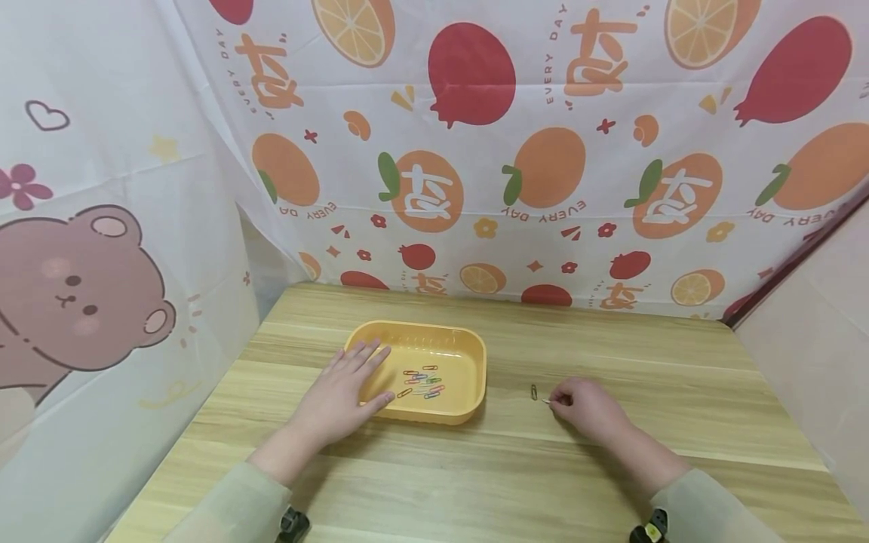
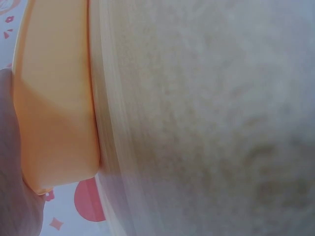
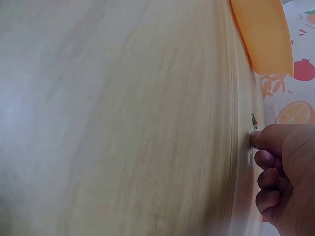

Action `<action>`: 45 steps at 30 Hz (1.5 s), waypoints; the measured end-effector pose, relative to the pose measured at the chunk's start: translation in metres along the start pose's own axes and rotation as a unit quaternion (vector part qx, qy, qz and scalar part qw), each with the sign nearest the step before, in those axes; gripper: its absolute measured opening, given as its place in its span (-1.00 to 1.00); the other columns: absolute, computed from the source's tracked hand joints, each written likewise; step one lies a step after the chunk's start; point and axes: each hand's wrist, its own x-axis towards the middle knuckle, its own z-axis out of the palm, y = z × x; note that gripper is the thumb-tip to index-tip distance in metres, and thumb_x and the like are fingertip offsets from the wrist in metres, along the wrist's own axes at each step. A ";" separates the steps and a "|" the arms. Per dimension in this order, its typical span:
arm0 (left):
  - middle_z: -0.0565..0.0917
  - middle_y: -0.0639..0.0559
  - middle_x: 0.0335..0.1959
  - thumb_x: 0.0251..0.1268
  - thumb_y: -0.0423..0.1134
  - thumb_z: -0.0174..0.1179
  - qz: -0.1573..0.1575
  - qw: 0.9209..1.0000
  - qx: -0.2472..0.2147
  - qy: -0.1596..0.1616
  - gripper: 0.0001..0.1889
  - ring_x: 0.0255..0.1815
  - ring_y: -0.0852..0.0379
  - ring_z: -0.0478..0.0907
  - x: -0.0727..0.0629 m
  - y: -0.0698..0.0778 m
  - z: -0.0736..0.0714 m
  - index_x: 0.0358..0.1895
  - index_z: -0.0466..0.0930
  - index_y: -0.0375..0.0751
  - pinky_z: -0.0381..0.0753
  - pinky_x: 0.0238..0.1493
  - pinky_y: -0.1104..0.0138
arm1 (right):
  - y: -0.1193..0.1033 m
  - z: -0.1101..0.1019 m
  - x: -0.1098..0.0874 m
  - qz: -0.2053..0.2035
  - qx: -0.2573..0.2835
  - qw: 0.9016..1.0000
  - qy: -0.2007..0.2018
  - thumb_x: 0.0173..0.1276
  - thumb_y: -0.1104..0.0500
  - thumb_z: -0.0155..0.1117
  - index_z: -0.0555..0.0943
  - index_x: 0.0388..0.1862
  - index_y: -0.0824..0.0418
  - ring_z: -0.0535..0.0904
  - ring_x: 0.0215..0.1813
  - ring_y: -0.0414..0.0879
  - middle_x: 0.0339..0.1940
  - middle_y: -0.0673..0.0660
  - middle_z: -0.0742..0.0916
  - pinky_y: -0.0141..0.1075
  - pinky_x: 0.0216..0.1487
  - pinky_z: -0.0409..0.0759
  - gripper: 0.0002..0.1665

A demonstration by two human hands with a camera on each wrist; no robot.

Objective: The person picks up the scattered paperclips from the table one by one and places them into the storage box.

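Note:
A yellow tray sits on the wooden table with several colored paperclips lying on its floor. My left hand rests over the tray's left side, fingers spread past the rim and thumb along the front edge. To the right of the tray, my right hand pinches a whitish paperclip between thumb and index finger, close over the tabletop. Just left of those fingertips lies a dark greenish paperclip. In the right wrist view, the other fingers of the right hand are curled in.
The wooden table reaches back to a hanging cloth printed with fruit. A cloth with a bear hangs at the left, and a pale panel borders the right side.

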 end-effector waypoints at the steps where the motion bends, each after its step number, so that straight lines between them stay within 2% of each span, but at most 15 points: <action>1: 0.14 -0.02 0.58 0.34 0.29 0.11 0.000 1.000 0.000 0.000 -0.19 0.58 -0.10 0.01 0.000 0.000 0.000 0.56 0.15 0.04 -0.15 0.57 -0.05 | 0.001 0.000 0.000 -0.001 0.001 1.000 0.000 0.28 0.16 0.42 0.73 -0.40 0.09 0.51 -0.31 -0.26 -0.40 -0.13 0.65 -0.26 -0.22 0.59 -0.93; 8: 0.14 0.00 0.58 0.34 0.29 0.12 0.000 1.000 0.000 -0.001 -0.18 0.59 -0.09 0.01 0.000 0.000 0.000 0.57 0.14 0.04 -0.16 0.57 -0.04 | 0.004 0.000 -0.001 -0.008 0.015 1.000 0.000 0.29 0.10 0.43 0.76 -0.36 0.12 0.53 -0.30 -0.28 -0.40 -0.16 0.66 -0.27 -0.22 0.60 -0.89; 15: 0.13 0.01 0.58 0.34 0.29 0.11 -0.001 1.000 0.002 0.000 -0.18 0.58 -0.10 0.01 -0.001 0.001 0.001 0.57 0.14 0.05 -0.16 0.57 -0.05 | 0.008 0.001 -0.002 -0.003 0.021 1.000 -0.003 0.29 0.15 0.42 0.79 -0.31 0.05 0.59 -0.26 -0.25 -0.36 -0.15 0.69 -0.21 -0.16 0.63 -0.96; 22: 0.14 -0.02 0.58 0.35 0.31 0.08 0.001 1.000 0.000 -0.001 -0.18 0.58 -0.11 0.01 0.000 0.002 -0.001 0.57 0.14 0.04 -0.15 0.56 -0.07 | 0.007 0.000 -0.003 0.017 0.039 0.999 0.003 0.28 0.14 0.43 0.80 -0.30 -0.03 0.62 -0.20 -0.20 -0.34 -0.16 0.72 -0.13 -0.07 0.64 -0.94; 31: 0.13 -0.01 0.58 0.34 0.28 0.13 -0.003 1.000 -0.003 -0.001 -0.18 0.58 -0.11 0.00 -0.001 0.002 -0.001 0.57 0.14 0.04 -0.16 0.56 -0.06 | 0.007 -0.003 -0.003 0.029 0.051 0.998 0.005 0.30 0.10 0.43 0.81 -0.28 -0.04 0.64 -0.18 -0.17 -0.30 -0.12 0.75 -0.09 -0.07 0.64 -0.94; 37: 0.13 -0.01 0.58 0.34 0.28 0.12 -0.003 1.000 -0.001 -0.002 -0.18 0.58 -0.11 0.01 -0.001 0.002 -0.001 0.57 0.14 0.04 -0.14 0.56 -0.06 | 0.008 -0.002 -0.001 0.059 0.083 0.995 -0.001 0.32 0.04 0.41 0.80 -0.26 -0.07 0.66 -0.08 -0.10 -0.20 -0.06 0.78 -0.04 -0.02 0.64 -0.92; 41: 0.14 -0.03 0.58 0.34 0.28 0.13 -0.002 1.000 0.000 0.000 -0.18 0.58 -0.11 0.02 -0.001 0.002 -0.001 0.57 0.14 0.03 -0.12 0.56 -0.08 | 0.008 -0.002 0.000 0.076 0.108 0.991 0.005 0.33 -0.01 0.39 0.80 -0.22 -0.09 0.65 -0.05 -0.10 -0.14 -0.04 0.78 -0.06 -0.01 0.63 -0.89; 45: 0.14 -0.02 0.58 0.34 0.28 0.13 -0.002 1.000 0.002 0.002 -0.18 0.58 -0.11 0.02 -0.001 0.002 -0.001 0.57 0.15 0.03 -0.11 0.55 -0.08 | 0.006 -0.003 0.002 0.080 0.124 0.989 0.005 0.34 -0.02 0.39 0.80 -0.18 -0.07 0.63 -0.10 -0.15 -0.12 -0.04 0.78 -0.13 -0.09 0.61 -0.85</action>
